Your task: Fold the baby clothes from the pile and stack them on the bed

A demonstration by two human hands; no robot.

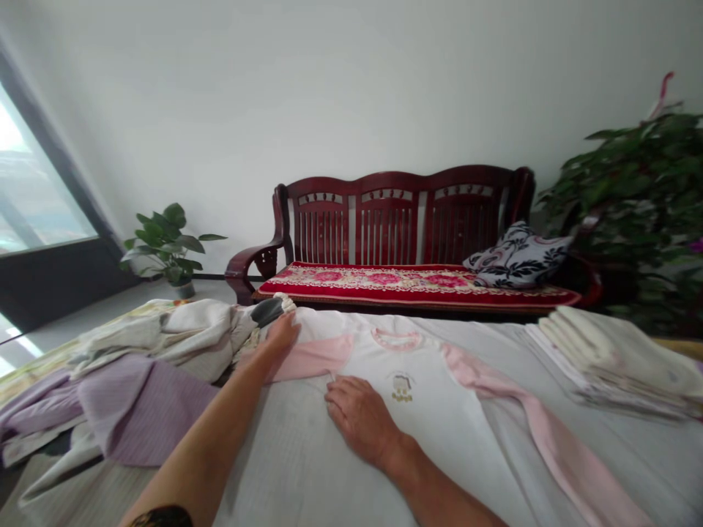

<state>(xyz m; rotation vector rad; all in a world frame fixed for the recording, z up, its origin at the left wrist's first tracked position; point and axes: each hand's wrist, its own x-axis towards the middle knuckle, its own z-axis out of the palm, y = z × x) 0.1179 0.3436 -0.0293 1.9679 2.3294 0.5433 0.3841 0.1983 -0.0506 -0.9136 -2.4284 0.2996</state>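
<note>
A child's white long-sleeved shirt point(439, 432) with pink sleeves and a small printed motif lies spread face up, collar away from me. My left hand point(283, 333) is closed on the cuff end of the left-side sleeve, stretched out sideways; its fingertips are partly hidden. Just below that sleeve's armpit, my right hand point(362, 417) rests with bent fingers, pinching the shirt's edge. The other pink sleeve point(549, 432) runs loosely down toward the lower right.
Rumpled clothes point(148, 402), lilac and cream, are heaped at the left. A folded white stack point(615, 359) stands at the right on the white sheet point(291, 454). Behind are a red wooden bench point(384, 219) with a patterned cushion point(519, 256), and potted plants point(170, 245).
</note>
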